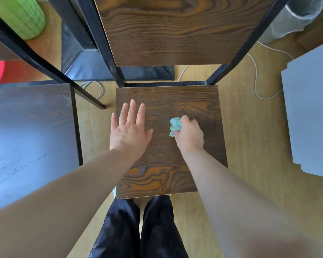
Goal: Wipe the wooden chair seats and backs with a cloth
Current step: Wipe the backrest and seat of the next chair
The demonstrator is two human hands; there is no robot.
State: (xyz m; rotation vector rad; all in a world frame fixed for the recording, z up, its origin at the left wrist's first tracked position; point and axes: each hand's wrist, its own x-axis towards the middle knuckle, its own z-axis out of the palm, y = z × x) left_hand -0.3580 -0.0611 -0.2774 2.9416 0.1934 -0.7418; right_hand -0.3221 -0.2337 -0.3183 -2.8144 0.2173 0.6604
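The cloth (bunched, teal) sits gripped in my right hand on the chair seat; my left hand lies flat, fingers spread, beside it.

Left hand on seat left side, right hand with cloth on its right half; back behind seat; second seat to left.

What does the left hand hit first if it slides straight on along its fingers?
The left hand lies flat on the chair seat, with bare wood ahead. First obstacle is probably the black frame at the seat's rear edge, near one upright's foot; depth there is unclear.
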